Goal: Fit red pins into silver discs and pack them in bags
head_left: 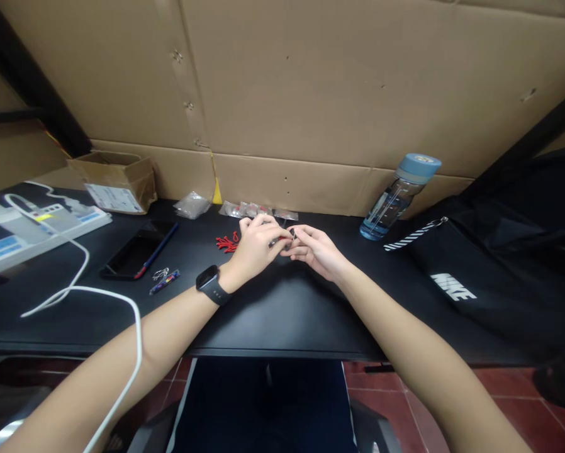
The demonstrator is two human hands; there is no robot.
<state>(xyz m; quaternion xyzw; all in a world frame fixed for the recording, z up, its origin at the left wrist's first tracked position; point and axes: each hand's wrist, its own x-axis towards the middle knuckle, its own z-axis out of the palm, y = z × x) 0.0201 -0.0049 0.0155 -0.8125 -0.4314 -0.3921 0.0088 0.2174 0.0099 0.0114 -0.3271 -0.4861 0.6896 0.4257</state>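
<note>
My left hand (260, 244), with a black watch on its wrist, pinches a small dark object (277, 240) that shows a bit of red. Against it, the closed fingertips of my right hand (316, 253) grip a thin, shiny bit (293, 233) that could be metal. Fingers cover most of what is held, so its kind is unclear. Just left of my left hand lies a heap of short red cords (226, 244) on the black table. Behind both hands, several small clear packets (249, 209) lie in a row along the cardboard wall.
On the left are a phone (139, 250), a keychain (164, 282), a power strip (46, 233) and an open cardboard box (115, 182). A white cable (122, 296) crosses over my left forearm. At right stand a water bottle (398, 198) and a black bag (481, 264).
</note>
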